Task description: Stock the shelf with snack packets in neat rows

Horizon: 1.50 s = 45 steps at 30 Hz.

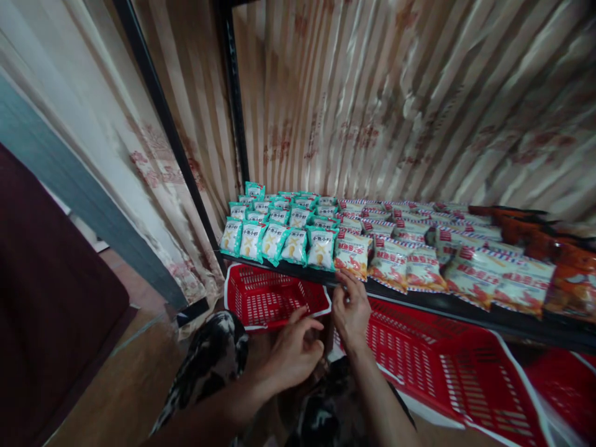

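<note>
My right hand [351,310] is at the front edge of the black shelf [298,269], fingers loosely bent with no bag in them. Its fingertips reach the lower edge of a white-and-orange snack bag [352,253]; whether they press on it I cannot tell. Lower and to the left, my left hand [298,351] hangs in the air with thumb and fingers apart, holding nothing. Teal-and-white snack bags [321,247] stand upright in rows on the shelf's left part. Striped-edged white-and-orange bags [426,268] fill the rows to their right.
Below the shelf are a small red basket [274,298] with a white rim and a larger red basket [419,354]. Dark orange bags [575,279] stand at the far right. Black posts [235,93] and a patterned curtain [372,93] rise behind.
</note>
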Tool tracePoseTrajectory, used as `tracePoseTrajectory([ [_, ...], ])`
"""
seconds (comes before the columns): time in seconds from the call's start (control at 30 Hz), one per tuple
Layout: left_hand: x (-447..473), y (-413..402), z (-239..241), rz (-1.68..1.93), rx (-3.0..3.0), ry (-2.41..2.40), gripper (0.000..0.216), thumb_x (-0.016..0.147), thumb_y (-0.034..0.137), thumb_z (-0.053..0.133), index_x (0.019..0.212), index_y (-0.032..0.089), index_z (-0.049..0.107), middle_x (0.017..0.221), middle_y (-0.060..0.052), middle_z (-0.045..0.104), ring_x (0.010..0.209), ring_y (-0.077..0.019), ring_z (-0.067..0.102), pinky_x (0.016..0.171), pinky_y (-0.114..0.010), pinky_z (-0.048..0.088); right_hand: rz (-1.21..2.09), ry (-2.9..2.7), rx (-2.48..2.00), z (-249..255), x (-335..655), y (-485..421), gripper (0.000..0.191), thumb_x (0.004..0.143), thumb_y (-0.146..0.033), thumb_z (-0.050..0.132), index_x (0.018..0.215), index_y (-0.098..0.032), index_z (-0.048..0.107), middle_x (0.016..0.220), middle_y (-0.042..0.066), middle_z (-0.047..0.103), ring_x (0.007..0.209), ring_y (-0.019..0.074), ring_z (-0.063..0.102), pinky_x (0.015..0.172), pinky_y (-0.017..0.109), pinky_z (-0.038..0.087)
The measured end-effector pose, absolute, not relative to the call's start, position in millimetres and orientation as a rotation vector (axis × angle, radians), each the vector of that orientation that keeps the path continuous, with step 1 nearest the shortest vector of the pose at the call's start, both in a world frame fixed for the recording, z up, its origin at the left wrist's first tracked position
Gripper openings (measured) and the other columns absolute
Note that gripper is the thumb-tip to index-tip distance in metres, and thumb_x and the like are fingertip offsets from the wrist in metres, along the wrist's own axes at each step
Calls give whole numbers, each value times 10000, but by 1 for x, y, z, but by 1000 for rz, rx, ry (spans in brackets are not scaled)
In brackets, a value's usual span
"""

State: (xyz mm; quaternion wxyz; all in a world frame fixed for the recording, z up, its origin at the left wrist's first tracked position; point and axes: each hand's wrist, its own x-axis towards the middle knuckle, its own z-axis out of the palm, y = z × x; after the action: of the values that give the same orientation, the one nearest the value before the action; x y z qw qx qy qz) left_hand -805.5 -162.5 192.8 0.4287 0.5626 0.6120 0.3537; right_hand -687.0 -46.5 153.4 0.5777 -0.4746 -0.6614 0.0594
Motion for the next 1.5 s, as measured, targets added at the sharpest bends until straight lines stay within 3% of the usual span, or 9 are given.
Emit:
tracePoseTrajectory([
  [0.23, -850, -164, 178, 865, 1396, 1643, 307, 745, 108, 507, 1024, 174, 616, 1379, -116, 419, 1348, -212, 295, 1048, -361, 366, 153, -1499, -1119, 151, -700, -38, 252, 804, -221, 457, 944, -144, 653, 1027, 127, 643, 994, 224, 590, 892, 435, 472],
  [0.63, -855, -161, 173, 887, 1452, 1672, 305, 738, 94, 512, 1011, 173, 623, 1369, -124, 438, 1283, -210, 406, 1021, -372, 408, 144, -1562, -1128, 149, -709, -38, 248, 794, -208, 454, 932, -144, 651, 930, 112, 649, 909, 214, 605, 849, 416, 486],
  [0.73, -859, -144, 169, 979, 1653, 1735, 333, 733, 75, 503, 1035, 161, 612, 1417, -139, 367, 1344, -248, 301, 1072, -437, 336, 133, -1587, -1085, 153, -721, -29, 248, 807, -206, 444, 941, -150, 645, 966, 116, 647, 956, 219, 596, 878, 433, 473],
  [0.87, -865, -102, 174, 1164, 1915, 1863, 432, 725, 40, 479, 1139, 143, 552, 1524, -115, 113, 1406, -283, 3, 1121, -513, 197, 122, -1635, -1086, 167, -738, -7, 271, 822, -226, 448, 1027, -182, 622, 1132, 113, 611, 1068, 231, 559, 915, 461, 448],
  [0.97, -870, -67, 182, 1201, 1991, 1926, 467, 718, 29, 465, 1171, 131, 518, 1535, -114, 44, 1404, -282, -45, 1124, -516, 180, 75, -1704, -1102, 177, -749, 7, 294, 835, -243, 451, 1084, -197, 599, 1224, 112, 569, 1125, 247, 524, 925, 475, 435],
  [1.2, -879, -23, 170, 1114, 2030, 2097, 534, 749, 90, 467, 1278, 161, 435, 1538, -114, 55, 1400, -278, -74, 1124, -533, 101, -147, -1826, -1009, 165, -764, 19, 330, 829, -161, 459, 1137, -205, 570, 1290, 105, 526, 1218, 262, 445, 988, 494, 378],
  [1.5, -873, -6, 133, 979, 2101, 2139, 579, 833, 232, 463, 1380, 131, 302, 1529, -143, 103, 1403, -293, -11, 1121, -530, 114, -6, -2092, -885, 141, -767, 29, 451, 811, -143, 473, 1253, -222, 516, 1320, 94, 505, 1275, 279, 387, 996, 512, 407],
])
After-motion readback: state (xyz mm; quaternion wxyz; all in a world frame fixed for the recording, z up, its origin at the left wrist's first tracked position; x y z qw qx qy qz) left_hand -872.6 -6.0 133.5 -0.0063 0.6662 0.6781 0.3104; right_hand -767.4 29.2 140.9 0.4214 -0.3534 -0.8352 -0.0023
